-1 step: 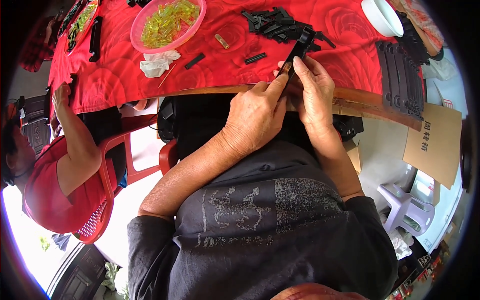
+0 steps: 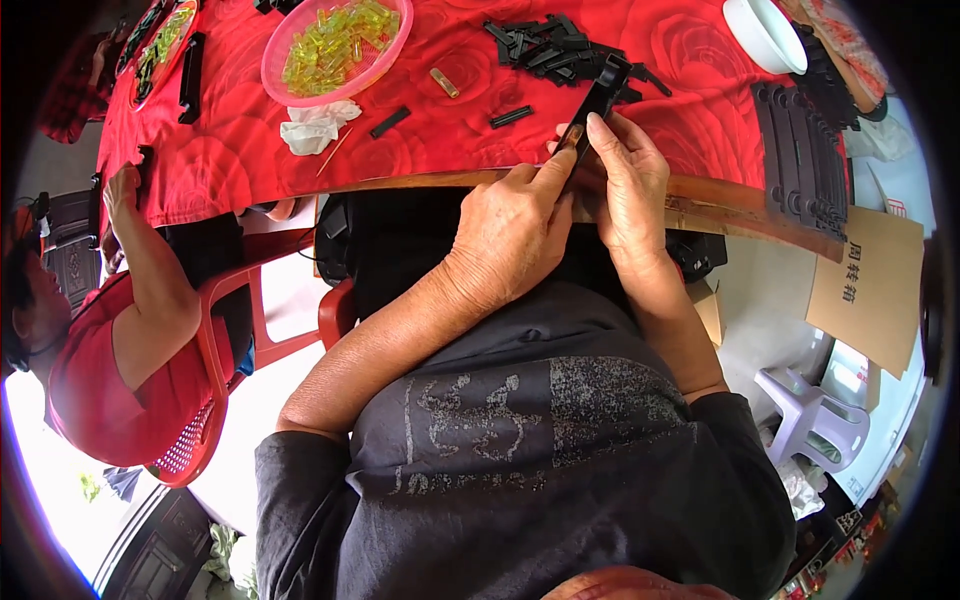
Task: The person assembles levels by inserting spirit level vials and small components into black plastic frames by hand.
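Note:
A long narrow black plastic bar [image 2: 603, 88] slants up over the table's front edge between my hands. My left hand [image 2: 510, 228] is closed on its near end, the index finger pressed along it by a small amber piece [image 2: 571, 137] set in the bar. From the other side my right hand [image 2: 632, 180] grips the bar, thumb on its edge and fingers behind, partly hidden. Beyond the bar's far end lies a pile of small black plastic pieces [image 2: 550, 50]. Two loose black strips, one a dark strip [image 2: 389, 122] and one a shorter strip [image 2: 511, 117], rest left of my hands.
A pink basket [image 2: 268, 72] holds many clear yellow pieces [image 2: 335, 48]. Beside it are a crumpled white tissue [image 2: 316, 128] and a single yellow piece [image 2: 443, 83]. Long black bars [image 2: 805, 160] line the table's right end, near a white bowl [image 2: 750, 40]. A co-worker [image 2: 130, 340] sits at left.

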### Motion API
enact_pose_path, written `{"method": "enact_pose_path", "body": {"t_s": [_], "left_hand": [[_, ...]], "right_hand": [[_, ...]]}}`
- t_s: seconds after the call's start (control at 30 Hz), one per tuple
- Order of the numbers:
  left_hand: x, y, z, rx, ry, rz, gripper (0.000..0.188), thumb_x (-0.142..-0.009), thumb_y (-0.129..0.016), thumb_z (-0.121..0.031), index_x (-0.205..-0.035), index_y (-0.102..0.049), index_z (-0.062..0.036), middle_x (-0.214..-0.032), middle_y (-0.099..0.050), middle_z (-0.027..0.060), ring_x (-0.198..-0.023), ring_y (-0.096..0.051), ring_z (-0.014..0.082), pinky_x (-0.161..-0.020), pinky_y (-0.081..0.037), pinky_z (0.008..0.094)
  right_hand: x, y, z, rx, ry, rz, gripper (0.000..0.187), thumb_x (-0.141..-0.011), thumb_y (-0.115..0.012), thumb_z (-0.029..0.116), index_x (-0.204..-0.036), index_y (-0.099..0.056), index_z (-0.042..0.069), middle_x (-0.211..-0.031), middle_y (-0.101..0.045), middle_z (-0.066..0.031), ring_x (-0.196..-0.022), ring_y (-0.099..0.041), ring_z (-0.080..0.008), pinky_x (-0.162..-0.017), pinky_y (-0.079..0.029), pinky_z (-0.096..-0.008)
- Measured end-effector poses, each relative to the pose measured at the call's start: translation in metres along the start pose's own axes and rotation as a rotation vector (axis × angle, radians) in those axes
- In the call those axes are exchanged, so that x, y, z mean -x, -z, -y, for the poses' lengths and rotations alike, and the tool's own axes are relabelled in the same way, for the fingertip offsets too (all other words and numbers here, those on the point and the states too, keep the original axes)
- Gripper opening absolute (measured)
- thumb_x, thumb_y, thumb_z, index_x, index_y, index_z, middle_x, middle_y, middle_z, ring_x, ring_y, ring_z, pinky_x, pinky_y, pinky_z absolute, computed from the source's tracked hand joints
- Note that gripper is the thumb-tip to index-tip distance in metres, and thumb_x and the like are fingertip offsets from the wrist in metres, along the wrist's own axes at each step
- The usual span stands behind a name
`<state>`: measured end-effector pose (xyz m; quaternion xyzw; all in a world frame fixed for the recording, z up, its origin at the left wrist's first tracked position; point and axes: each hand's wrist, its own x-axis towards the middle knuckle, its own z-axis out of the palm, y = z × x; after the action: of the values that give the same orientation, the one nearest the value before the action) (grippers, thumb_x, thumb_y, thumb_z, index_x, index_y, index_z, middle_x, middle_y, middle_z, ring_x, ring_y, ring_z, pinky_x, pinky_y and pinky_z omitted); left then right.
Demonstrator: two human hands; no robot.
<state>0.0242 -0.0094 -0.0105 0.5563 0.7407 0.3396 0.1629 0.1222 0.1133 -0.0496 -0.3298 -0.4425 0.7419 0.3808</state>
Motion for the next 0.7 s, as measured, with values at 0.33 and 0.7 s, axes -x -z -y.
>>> {"method": "enact_pose_path", "body": {"t_s": [0.33,0.7], "left_hand": [[0.0058,-0.0002,-0.0001,0.008,-0.017,-0.047,0.037,-0.086,-0.066,-0.007,-0.122,-0.061,0.0003,-0.094,-0.069,0.0209,-0.081,-0.07,0.0389,-0.068,-0.057,0.0456],[0.0048,-0.0044,0.0022,-0.048,-0.019,-0.038,0.034,-0.085,-0.065,-0.007,-0.118,-0.063,0.0012,-0.09,-0.069,0.021,-0.08,-0.069,0.0393,-0.069,-0.056,0.0467]], "right_hand": [[0.0027,-0.0047,0.0011,-0.018,0.0,0.008,0.027,-0.096,-0.069,0.017,-0.114,-0.061,-0.002,-0.096,-0.072,-0.0135,-0.084,-0.071,-0.0183,-0.076,-0.058,-0.0293],[0.0075,-0.0076,0.0031,-0.029,-0.008,-0.008,0.028,-0.093,-0.071,0.007,-0.117,-0.061,-0.006,-0.092,-0.07,-0.0044,-0.082,-0.063,-0.0065,-0.076,-0.049,-0.0206]]}}
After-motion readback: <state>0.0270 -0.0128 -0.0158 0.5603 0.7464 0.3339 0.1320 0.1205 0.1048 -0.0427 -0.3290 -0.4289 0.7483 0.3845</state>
